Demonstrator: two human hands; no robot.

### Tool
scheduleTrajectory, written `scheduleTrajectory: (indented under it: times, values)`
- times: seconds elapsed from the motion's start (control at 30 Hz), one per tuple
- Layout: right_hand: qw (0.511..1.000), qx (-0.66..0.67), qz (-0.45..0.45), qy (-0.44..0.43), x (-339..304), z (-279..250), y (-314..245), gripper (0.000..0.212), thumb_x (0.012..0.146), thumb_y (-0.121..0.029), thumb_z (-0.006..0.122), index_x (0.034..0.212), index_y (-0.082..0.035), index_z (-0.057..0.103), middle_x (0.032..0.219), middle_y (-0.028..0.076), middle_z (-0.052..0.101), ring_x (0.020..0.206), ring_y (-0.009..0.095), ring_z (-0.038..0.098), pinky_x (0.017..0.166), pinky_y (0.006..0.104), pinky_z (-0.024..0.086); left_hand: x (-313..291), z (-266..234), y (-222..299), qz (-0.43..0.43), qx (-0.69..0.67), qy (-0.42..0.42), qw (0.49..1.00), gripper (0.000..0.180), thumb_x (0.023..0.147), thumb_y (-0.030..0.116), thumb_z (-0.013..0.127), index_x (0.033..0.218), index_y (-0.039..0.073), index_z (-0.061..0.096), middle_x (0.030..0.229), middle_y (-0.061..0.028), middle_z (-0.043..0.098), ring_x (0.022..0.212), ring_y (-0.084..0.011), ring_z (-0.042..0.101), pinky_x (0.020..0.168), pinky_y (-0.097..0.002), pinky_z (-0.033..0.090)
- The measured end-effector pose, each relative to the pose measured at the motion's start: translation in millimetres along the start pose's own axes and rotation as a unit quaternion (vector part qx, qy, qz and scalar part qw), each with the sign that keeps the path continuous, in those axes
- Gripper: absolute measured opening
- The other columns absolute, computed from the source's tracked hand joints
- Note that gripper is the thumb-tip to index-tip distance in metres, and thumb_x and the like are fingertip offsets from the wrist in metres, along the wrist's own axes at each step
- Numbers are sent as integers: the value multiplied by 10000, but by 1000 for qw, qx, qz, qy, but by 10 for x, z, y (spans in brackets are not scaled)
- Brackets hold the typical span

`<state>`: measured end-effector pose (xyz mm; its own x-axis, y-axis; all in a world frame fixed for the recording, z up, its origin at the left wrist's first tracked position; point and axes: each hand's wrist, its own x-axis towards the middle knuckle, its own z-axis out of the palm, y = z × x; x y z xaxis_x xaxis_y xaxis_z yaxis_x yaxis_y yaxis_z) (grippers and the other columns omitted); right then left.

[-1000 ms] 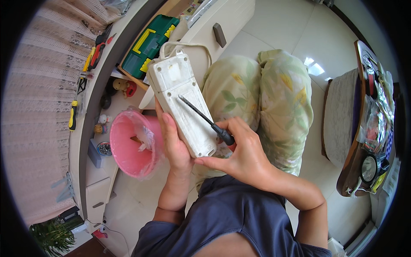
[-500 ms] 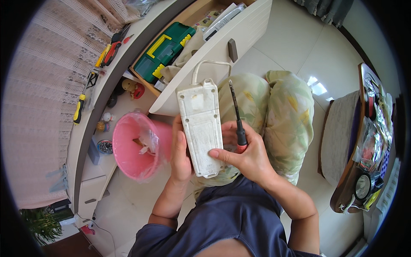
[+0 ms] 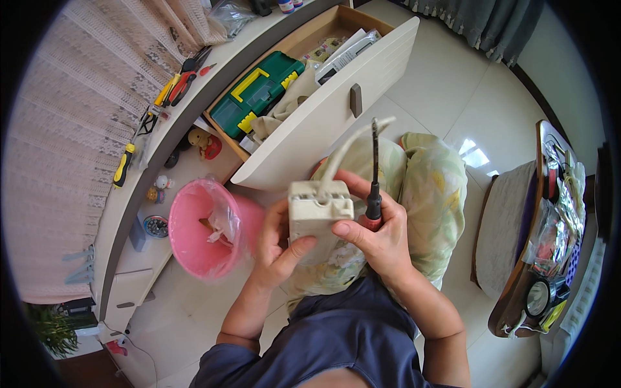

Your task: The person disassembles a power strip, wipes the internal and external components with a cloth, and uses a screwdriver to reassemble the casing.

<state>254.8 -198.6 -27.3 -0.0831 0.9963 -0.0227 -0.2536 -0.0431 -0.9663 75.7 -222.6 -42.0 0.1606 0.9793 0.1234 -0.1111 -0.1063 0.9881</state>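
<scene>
A whitish power strip (image 3: 315, 213) is held over my lap, with its cord end tipped up toward me. Its thick pale cord (image 3: 341, 150) leaves that end and curves up to the right. My left hand (image 3: 277, 249) is closed round the strip's left side, thumb along the near face. With its thumb and fingers my right hand (image 3: 388, 242) grips the strip's right side. In the same hand a screwdriver (image 3: 374, 161) with a long dark shaft and a black and red handle stands upright, tip pointing away, apart from the strip's screw holes.
Ahead, an open drawer (image 3: 323, 139) holds a green toolbox (image 3: 257, 90). A pink bin (image 3: 200, 258) with a plastic liner stands at left. Pliers (image 3: 184, 85) and a yellow screwdriver (image 3: 123, 167) lie on the curved counter. At right, a stool (image 3: 508, 310) carries a flashlight (image 3: 537, 296) and packets.
The power strip has tilted from showing its flat, screw-holed back to showing its cord end. My left thumb has shifted onto the near face. The screwdriver has turned more upright.
</scene>
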Motion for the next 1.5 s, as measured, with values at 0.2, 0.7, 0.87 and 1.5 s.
scheduleTrajectory:
  times: [0.2,0.7,0.87,1.5]
  values:
    - [998,38,35,-22,35,3,4,483,752,-192,803,1181,-51,631,675,-101,523,538,-15,299,481,174,232,14,-3,-7,-2,17,-6,1000,604,842,182,708,1313,-3,379,1217,-116,535,1124,-194,529,954,-328,413]
    - [990,-130,1,-55,585,-353,-659,235,941,-192,545,1115,-36,574,880,2,533,769,80,491,701,240,416,185,-58,3,-29,-57,95,993,480,825,231,728,1188,-2,518,1062,-64,610,966,-129,563,847,-276,441]
    - [883,-425,-157,-125,1802,-568,-691,213,897,-120,586,1069,-7,639,867,92,569,741,177,540,681,295,436,259,-204,-1,-21,2,77,997,506,788,206,755,1189,-7,532,1056,-75,616,958,-138,574,845,-277,447]
    - [755,-456,-393,-259,3380,1287,-260,141,828,-84,632,960,-35,637,856,158,658,817,320,638,730,396,494,284,-661,63,-60,20,219,974,541,733,227,789,1156,-27,567,1027,-108,642,949,-171,603,834,-293,464]
